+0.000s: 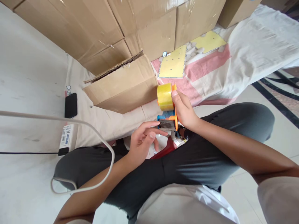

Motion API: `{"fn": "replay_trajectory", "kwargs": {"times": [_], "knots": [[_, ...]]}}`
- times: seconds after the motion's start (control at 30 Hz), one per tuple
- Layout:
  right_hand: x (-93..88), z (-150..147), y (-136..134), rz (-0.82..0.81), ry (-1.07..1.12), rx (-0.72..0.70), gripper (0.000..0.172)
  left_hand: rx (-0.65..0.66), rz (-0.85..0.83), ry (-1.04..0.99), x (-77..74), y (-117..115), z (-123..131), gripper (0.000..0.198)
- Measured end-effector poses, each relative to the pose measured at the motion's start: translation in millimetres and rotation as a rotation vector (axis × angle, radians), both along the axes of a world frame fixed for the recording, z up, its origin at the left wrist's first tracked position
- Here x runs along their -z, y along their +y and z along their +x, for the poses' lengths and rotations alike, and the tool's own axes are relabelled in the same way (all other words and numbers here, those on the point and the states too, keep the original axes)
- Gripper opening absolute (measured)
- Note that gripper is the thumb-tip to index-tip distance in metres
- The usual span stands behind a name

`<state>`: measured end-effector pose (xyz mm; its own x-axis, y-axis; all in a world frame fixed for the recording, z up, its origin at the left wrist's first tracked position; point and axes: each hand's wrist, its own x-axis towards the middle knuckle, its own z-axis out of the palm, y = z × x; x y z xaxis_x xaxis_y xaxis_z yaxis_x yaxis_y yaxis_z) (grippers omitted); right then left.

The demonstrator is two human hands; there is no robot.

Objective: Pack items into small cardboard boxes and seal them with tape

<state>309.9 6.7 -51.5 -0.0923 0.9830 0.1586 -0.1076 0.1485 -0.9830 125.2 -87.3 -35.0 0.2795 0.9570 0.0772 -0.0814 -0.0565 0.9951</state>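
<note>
My right hand (185, 110) grips an orange and blue tape dispenser (176, 119) loaded with a wide yellow roll of packing tape (164, 97). My left hand (144, 141) is beside the dispenser's lower end, its fingers spread and stretched toward the cutting edge. The fingertips are close to the dispenser; whether they touch it I cannot tell. Ahead of the hands a small cardboard box (123, 87) sits on the cloth, its upper edge showing a raised flap.
Large taped cardboard boxes (151, 31) are stacked along the back. Yellow paper sheets (173, 63) lie on the striped cloth (205, 65). A black phone (70, 105) and a white power strip (66, 137) are by the left wall. A pale cable (98, 132) loops across the left foreground.
</note>
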Motion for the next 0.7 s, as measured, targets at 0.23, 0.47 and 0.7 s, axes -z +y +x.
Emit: {"fn": "replay_trajectory", "kwargs": {"times": [0.23, 0.47, 0.7], "knots": [[-3.0, 0, 1, 0.003, 0.003, -0.005, 0.059, 0.066, -0.128, -0.109, 0.0, 1, 3, 0.033], [-2.3, 0, -1, 0.001, -0.013, -0.004, 0.056, 0.046, -0.257, -0.134, 3.4, 1, 8, 0.027], [0.5, 0, 0, 0.009, -0.009, -0.005, 0.056, -0.032, -0.281, -0.027, -1.1, 3, 11, 0.02]]}}
